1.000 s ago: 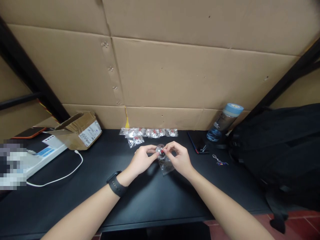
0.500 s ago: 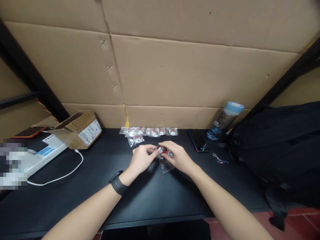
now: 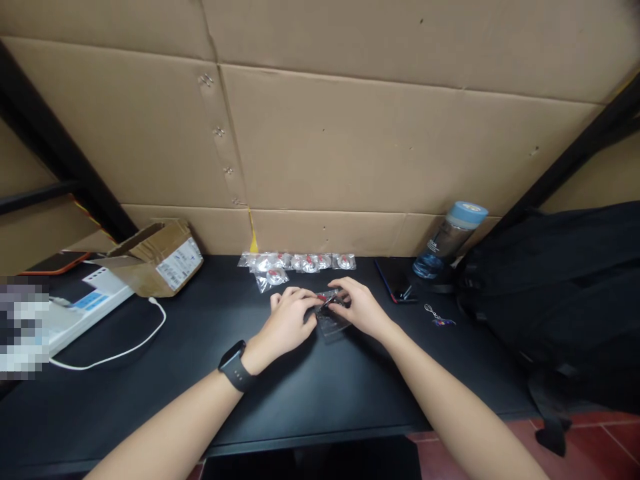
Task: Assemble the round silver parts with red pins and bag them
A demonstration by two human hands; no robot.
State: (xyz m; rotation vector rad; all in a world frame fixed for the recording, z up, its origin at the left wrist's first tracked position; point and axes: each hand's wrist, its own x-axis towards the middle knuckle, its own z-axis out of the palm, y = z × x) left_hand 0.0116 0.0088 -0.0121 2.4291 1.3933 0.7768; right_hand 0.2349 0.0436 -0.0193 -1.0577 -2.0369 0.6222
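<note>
A small clear plastic bag [image 3: 334, 327] lies on the black table between my hands, with something dark and red partly hidden at its upper end. My left hand [image 3: 293, 320] has its fingertips closed on the bag's left edge, palm down. From the other side my right hand [image 3: 365, 310] pinches the bag's upper part between thumb and fingers. Just beyond, a row of bagged silvery round pieces with red marks [image 3: 307, 263] lies along the cardboard wall. One more bagged round piece [image 3: 273, 277] sits in front of that row.
An open cardboard box [image 3: 170, 263], a white cable [image 3: 160, 328] and a white power strip [image 3: 93, 307] are on the left. To the right are a phone [image 3: 400, 288], a blue-lidded bottle [image 3: 445, 243], a keychain [image 3: 441, 320] and a black backpack [image 3: 560, 300]. Cardboard [image 3: 350, 147] walls the back.
My left hand has turned more palm down and its thumb has come away from the bag's top. The silvery piece seen between my fingers before is now mostly hidden.
</note>
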